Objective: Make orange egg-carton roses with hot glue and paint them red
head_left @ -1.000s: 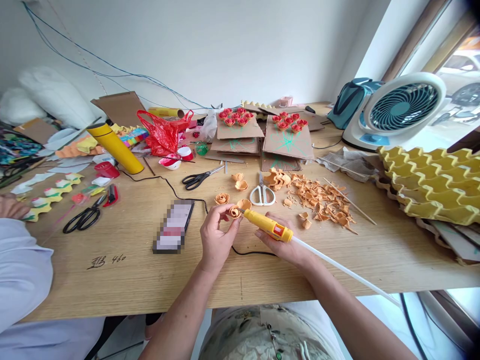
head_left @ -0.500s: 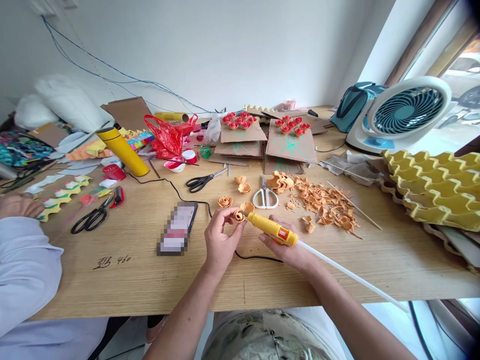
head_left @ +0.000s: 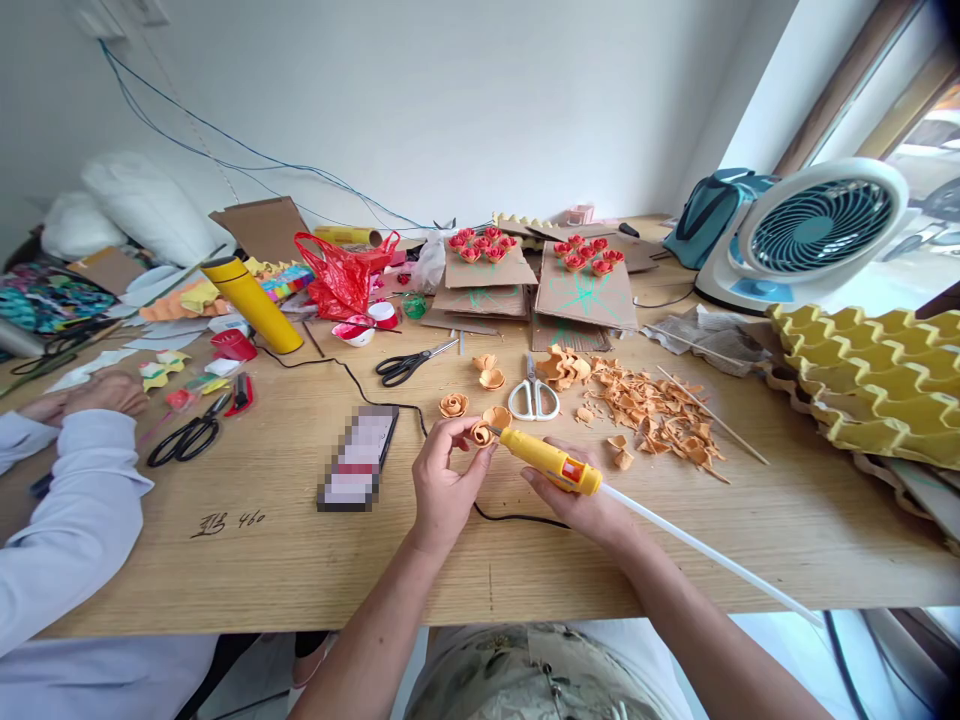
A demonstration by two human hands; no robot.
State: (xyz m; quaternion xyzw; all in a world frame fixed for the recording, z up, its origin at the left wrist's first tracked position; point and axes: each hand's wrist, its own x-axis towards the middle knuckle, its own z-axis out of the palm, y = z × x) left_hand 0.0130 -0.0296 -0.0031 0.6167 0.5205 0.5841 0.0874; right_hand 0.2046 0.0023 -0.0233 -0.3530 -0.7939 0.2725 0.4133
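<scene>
Between the thumb and fingers of my left hand is a small orange paper rose. My right hand is closed around a yellow glue gun, whose metal nozzle reaches the rose. A long white glue stick sticks out of the gun's back end. Just behind my left hand lies a finished-looking orange rose. An orange petal cup shows right behind the nozzle, and further petal pieces lie beyond. White-handled scissors rest past the gun.
Orange scraps and a thin stick lie to the right, near stacked yellow egg trays. A phone lies left of my hands. Cardboard with red roses stands at the back. A co-worker's sleeve is at far left.
The co-worker's hands at the left have moved inward over the table, with a second hand now showing. My hands hold nearly the same pose; the view has shifted slightly.
</scene>
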